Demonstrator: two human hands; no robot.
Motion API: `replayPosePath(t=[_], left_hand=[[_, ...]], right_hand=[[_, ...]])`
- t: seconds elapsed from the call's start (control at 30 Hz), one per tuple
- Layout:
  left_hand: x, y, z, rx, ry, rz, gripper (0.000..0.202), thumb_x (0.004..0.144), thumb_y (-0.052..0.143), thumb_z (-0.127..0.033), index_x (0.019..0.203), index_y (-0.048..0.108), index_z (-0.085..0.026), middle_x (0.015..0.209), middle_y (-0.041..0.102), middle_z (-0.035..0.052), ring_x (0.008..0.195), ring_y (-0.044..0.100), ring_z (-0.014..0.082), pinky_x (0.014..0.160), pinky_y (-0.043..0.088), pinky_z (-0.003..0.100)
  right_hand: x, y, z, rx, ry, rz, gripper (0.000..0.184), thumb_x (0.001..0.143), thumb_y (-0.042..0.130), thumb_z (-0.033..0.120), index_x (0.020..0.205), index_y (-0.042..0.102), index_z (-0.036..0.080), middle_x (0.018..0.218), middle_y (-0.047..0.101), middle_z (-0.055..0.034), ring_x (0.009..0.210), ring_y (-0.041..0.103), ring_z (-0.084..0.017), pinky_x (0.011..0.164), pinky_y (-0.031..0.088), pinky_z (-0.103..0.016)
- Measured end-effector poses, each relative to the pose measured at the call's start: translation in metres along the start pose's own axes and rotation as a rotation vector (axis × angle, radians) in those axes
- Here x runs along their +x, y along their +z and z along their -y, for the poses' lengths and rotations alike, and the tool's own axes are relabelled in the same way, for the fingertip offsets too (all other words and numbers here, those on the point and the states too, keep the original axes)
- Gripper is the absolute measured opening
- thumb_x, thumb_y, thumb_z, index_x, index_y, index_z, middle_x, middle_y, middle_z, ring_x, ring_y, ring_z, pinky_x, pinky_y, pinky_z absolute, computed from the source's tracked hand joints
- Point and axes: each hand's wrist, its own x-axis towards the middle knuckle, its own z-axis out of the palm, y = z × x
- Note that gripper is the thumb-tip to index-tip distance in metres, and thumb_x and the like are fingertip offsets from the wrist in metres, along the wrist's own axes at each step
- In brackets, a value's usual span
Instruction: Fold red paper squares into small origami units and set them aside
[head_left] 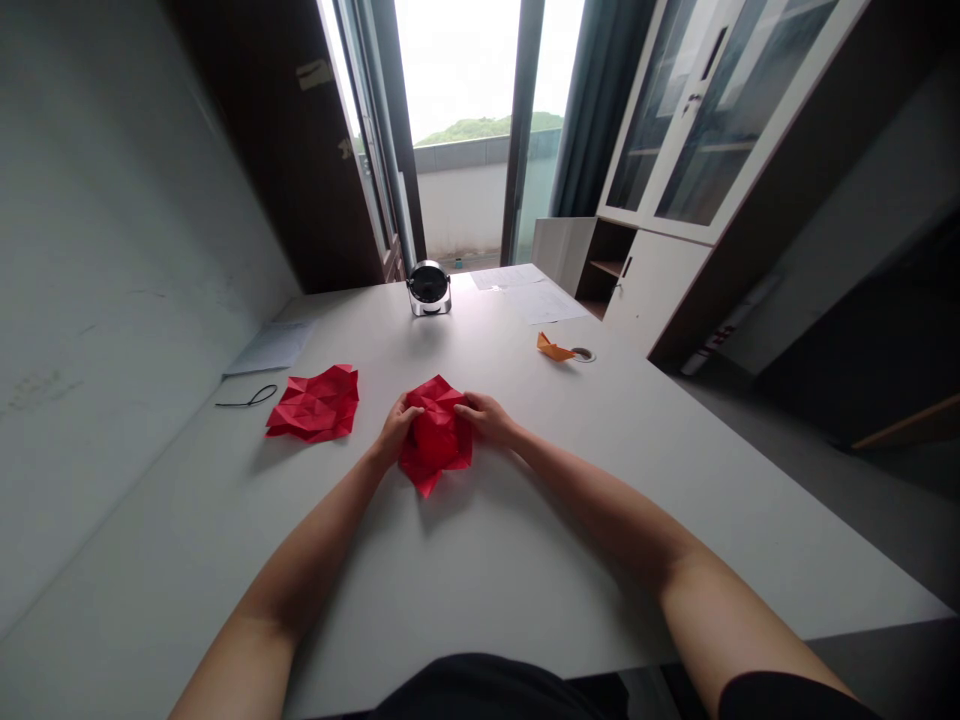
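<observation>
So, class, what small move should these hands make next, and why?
Perhaps press the thumbs gently along a nearby crease: the left hand and right hand already grip the red folded paper from opposite sides, and its surface looks uneven, with corners sticking out rather than lying flat.

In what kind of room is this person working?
Probably an office or study: a white desk, loose paper sheets on its far end, and a tall cabinet with glass upper doors.
</observation>
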Motion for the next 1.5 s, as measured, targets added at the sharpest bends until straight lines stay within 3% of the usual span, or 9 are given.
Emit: replayPosePath(t=[0.53,0.87,1.5], left_hand=[[-0.003,0.0,-0.003,-0.021,-0.027,0.046,0.036,0.069,0.067,-0.018,0.104,0.061,-0.018,0.093,0.068,0.002,0.076,0.062,0.0149,0.071,0.048,0.026],[-0.001,-0.003,-0.001,0.008,-0.02,0.061,0.03,0.071,0.066,-0.017,0.101,0.064,-0.018,0.087,0.066,0.001,0.073,0.059,0.0142,0.067,0.046,0.024],[0.0,-0.003,0.0,0.016,-0.016,0.06,0.028,0.07,0.067,-0.019,0.098,0.063,-0.017,0.086,0.066,0.0006,0.073,0.059,0.0136,0.067,0.046,0.023]], right_hand=[[0.0,0.001,-0.002,-0.008,-0.004,-0.006,0.035,0.084,0.057,0.053,0.08,0.061,0.019,0.072,0.061,-0.0001,0.067,0.05,-0.015,0.06,0.039,-0.026],[0.0,0.004,-0.009,-0.133,-0.057,0.021,0.031,0.084,0.056,0.049,0.075,0.058,0.019,0.066,0.054,0.0034,0.062,0.042,-0.012,0.06,0.035,-0.025],[0.003,0.003,-0.012,-0.131,-0.052,0.03,0.03,0.086,0.057,0.048,0.08,0.06,0.018,0.07,0.059,0.0025,0.063,0.045,-0.012,0.06,0.034,-0.025]])
